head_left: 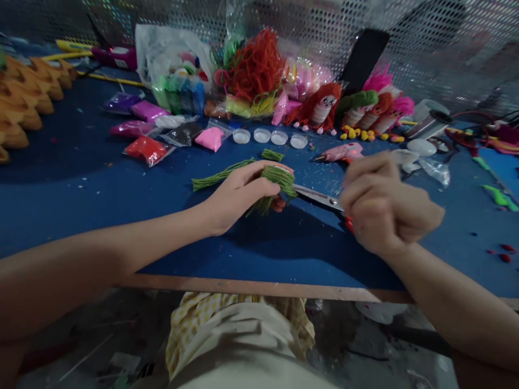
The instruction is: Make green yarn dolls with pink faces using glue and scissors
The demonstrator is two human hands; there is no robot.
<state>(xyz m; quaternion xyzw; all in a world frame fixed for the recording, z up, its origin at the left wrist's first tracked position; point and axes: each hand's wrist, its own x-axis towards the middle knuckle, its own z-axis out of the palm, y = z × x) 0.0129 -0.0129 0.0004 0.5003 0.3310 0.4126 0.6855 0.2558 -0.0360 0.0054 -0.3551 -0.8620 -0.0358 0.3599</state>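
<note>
Toward the back edge of my table [117,210], left of its middle, stands a large clear bag [150,46] with green and blue packs in front of its lower part. Nearer me lie small clear bags [148,150] filled with purple, magenta, white, black, pink and red material. To their right, four shallow whitish cups [261,135] sit in a row; I can't make out anything in them.

My left hand [239,194] is closed around a bundle of green yarn [279,181], midway along the table and back from its front edge. The scissors [314,195] point their blades at the bundle's right side. My right hand [389,208], blurred, has its fingers curled beside the red handles; I can't tell whether it grips them.
</note>
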